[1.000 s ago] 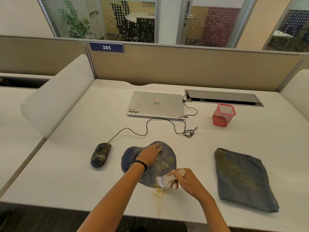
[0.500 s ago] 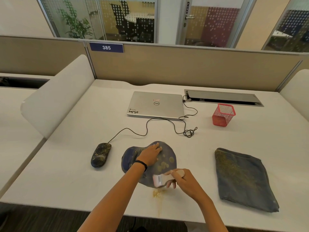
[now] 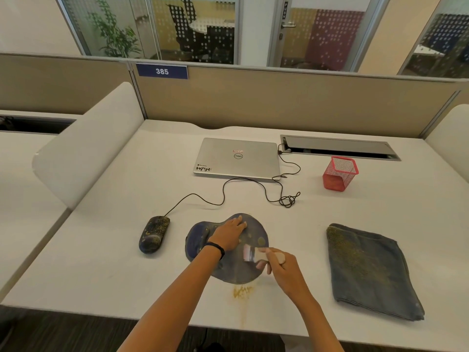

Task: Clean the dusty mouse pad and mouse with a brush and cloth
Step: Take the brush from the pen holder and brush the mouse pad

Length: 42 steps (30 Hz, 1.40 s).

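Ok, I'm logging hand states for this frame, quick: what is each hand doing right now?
Left hand: open, fingers flat, pressing on the mouse pad.
Right hand: closed round the brush, bristle end over the mouse pad.

An open-plan office is shown. A white desk (image 3: 380,224) is enclosed at its far edge by a tan fabric partition (image 3: 279,102), on which a blue plate numbered 385 (image 3: 162,71) is fixed, and curved white dividers (image 3: 83,148) are set at its left and right sides. A closed laptop (image 3: 237,158), a wired mouse (image 3: 154,234), a mouse pad (image 3: 256,227) and a red mesh pen pot (image 3: 340,174) are laid out on it, and a cable hatch (image 3: 340,147) is let into the far right of the top. Beyond the partition, a meeting room with black chairs (image 3: 187,29), a potted plant (image 3: 114,34) and a door marked PUSH (image 3: 285,10) are seen through dotted glass walls.
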Available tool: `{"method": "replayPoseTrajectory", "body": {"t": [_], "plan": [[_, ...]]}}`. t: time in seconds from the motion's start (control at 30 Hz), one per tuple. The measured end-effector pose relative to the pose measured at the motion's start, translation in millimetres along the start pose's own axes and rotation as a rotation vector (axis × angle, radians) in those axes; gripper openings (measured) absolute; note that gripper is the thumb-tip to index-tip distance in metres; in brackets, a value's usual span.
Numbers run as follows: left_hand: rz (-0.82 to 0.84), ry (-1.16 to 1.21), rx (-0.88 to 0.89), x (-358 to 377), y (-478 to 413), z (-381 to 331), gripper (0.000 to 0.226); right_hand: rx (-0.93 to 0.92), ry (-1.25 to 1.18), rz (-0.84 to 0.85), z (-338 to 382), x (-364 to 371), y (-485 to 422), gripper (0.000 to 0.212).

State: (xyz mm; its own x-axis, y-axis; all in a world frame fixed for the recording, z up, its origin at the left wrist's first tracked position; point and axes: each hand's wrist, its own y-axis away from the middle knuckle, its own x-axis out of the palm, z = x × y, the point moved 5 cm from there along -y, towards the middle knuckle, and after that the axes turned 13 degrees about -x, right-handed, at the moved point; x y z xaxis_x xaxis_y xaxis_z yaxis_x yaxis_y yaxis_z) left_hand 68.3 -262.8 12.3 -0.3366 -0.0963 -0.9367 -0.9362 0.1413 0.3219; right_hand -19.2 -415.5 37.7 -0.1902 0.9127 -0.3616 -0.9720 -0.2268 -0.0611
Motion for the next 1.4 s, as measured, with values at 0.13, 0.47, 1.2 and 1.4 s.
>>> {"method": "replayPoseTrajectory", "body": {"t": [0.13,0.47,1.2,1.4], "plan": [[0.003,-0.006,-0.002,0.2,0.1,0.2,0.058,0.05,-0.043,0.177,-4.3,8.3,4.0,0.033],[0.017,-0.016,0.0,1.0,-1.0,0.6,0.057,0.085,-0.067,-0.051,-3.3,-2.7,-4.4,0.033],[0.082,-0.029,0.019,-7.3,-7.5,7.1,0.05,0.172,-0.141,0.061,4.6,-5.0,-16.1,0.036],[0.111,-0.021,0.02,-9.6,-9.9,9.3,0.051,0.174,-0.148,0.073,4.6,-4.7,-26.1,0.035]]}}
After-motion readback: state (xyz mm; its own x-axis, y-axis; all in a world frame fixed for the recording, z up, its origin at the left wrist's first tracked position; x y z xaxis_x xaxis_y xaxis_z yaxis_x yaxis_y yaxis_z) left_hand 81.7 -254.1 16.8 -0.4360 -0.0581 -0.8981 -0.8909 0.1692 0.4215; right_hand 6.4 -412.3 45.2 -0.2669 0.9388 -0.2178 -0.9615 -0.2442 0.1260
